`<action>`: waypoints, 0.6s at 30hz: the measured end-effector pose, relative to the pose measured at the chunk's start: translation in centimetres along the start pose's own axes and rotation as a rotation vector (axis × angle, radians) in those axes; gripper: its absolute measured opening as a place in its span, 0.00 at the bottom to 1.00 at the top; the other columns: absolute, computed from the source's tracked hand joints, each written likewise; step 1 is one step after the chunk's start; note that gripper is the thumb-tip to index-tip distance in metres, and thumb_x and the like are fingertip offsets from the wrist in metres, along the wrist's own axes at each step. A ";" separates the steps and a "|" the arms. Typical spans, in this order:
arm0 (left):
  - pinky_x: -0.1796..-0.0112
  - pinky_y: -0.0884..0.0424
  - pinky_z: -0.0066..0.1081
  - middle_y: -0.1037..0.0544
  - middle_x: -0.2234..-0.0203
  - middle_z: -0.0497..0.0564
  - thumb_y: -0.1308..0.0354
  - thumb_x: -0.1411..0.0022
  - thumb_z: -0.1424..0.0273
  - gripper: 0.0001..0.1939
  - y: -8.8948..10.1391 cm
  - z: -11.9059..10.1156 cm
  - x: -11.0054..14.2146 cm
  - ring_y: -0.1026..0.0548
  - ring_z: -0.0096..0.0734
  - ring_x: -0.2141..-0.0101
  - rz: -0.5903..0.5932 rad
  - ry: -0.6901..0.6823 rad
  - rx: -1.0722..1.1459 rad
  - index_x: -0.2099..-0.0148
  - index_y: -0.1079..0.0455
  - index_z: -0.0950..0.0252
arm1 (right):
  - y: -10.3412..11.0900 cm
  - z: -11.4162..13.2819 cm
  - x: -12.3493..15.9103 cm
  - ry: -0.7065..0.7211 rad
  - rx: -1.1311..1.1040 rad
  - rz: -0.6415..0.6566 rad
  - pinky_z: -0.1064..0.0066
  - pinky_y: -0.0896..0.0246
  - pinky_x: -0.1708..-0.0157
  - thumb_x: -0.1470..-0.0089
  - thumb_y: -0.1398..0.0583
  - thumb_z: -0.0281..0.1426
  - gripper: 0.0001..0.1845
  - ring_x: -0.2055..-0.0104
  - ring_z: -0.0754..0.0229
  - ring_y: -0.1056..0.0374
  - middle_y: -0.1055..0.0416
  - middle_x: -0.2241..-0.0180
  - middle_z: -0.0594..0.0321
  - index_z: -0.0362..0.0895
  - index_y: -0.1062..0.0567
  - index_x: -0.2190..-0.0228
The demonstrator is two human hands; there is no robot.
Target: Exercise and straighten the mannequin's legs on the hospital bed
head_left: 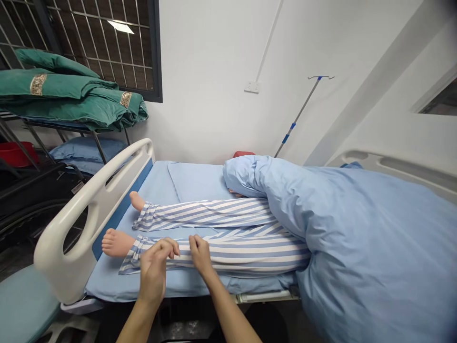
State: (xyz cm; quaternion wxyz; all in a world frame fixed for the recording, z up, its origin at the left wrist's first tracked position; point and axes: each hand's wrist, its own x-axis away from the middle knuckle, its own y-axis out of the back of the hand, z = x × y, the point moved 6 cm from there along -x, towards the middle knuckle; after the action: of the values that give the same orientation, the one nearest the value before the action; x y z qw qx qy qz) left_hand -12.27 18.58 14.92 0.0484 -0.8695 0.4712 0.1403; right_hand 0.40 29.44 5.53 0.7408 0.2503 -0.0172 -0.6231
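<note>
two hands [153, 271] [200, 255] curve over striped trousers [246, 255].

A hospital bed [67, 238] holds a striped-pajama mannequin [214, 214] and blue quilt [371, 247].

Green quilts [67, 93] lie folded on a metal rack [53, 125].

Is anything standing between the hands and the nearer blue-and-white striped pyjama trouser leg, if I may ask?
Nothing visible does: the left hand and right hand rest directly on the blue-and-white striped pyjama trouser leg.
</note>
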 end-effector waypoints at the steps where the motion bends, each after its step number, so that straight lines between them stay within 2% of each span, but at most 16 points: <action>1: 0.71 0.35 0.30 0.36 0.81 0.48 0.54 0.43 0.63 0.15 -0.4 1.5 -1.1 0.35 0.29 0.75 -0.008 0.050 0.066 0.80 0.45 0.62 | -1.5 0.6 0.3 0.007 -0.012 0.033 0.73 0.61 0.77 0.41 0.53 0.41 0.23 0.80 0.67 0.52 0.50 0.85 0.70 0.43 0.45 0.84; 3: 0.74 0.38 0.29 0.40 0.84 0.45 0.53 0.44 0.62 0.17 -0.8 5.5 -3.5 0.39 0.27 0.78 -0.008 0.122 0.041 0.82 0.47 0.62 | -3.9 1.4 0.9 0.021 -0.019 0.089 0.73 0.61 0.77 0.40 0.53 0.40 0.23 0.80 0.67 0.51 0.48 0.84 0.70 0.43 0.43 0.83; 6: 0.74 0.41 0.29 0.42 0.87 0.45 0.54 0.45 0.60 0.18 -0.1 11.4 -6.0 0.41 0.27 0.80 0.030 0.129 -0.281 0.83 0.48 0.61 | -6.3 2.5 1.2 0.045 0.009 0.144 0.72 0.61 0.76 0.39 0.53 0.39 0.22 0.78 0.66 0.48 0.44 0.83 0.68 0.43 0.40 0.82; 8: 0.71 0.40 0.30 0.39 0.85 0.46 0.54 0.46 0.62 0.15 0.9 14.1 -6.3 0.39 0.30 0.78 0.041 0.076 -0.461 0.82 0.47 0.61 | -7.1 3.5 1.0 0.065 0.034 0.152 0.72 0.61 0.76 0.39 0.53 0.38 0.21 0.78 0.66 0.48 0.42 0.83 0.68 0.43 0.39 0.81; 11: 0.66 0.39 0.34 0.31 0.80 0.50 0.54 0.47 0.65 0.12 1.9 15.5 -5.7 0.34 0.34 0.73 0.059 -0.053 -0.605 0.80 0.42 0.61 | -8.2 5.3 0.2 0.126 0.064 0.156 0.71 0.61 0.75 0.39 0.53 0.38 0.21 0.78 0.66 0.47 0.41 0.82 0.67 0.43 0.39 0.81; 13: 0.66 0.39 0.34 0.29 0.79 0.52 0.57 0.46 0.65 0.12 2.3 15.7 -5.6 0.33 0.35 0.73 0.061 -0.073 -0.616 0.79 0.42 0.61 | -9.3 5.8 -0.4 0.172 0.088 0.171 0.71 0.61 0.75 0.40 0.53 0.38 0.20 0.79 0.66 0.47 0.41 0.82 0.67 0.44 0.39 0.81; 18: 0.71 0.38 0.31 0.32 0.82 0.48 0.59 0.41 0.58 0.18 3.3 16.1 -6.4 0.34 0.33 0.76 -0.039 0.164 -0.417 0.78 0.43 0.61 | -11.9 2.7 -1.2 0.054 0.105 0.134 0.70 0.63 0.76 0.39 0.56 0.39 0.23 0.80 0.64 0.46 0.39 0.83 0.65 0.44 0.38 0.81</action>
State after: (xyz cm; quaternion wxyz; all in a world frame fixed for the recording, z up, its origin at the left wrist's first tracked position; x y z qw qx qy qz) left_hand -21.56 25.41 1.54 -0.1681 -0.8782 0.4174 0.1624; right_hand -11.64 28.43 3.58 0.7670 0.3038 -0.0463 -0.5633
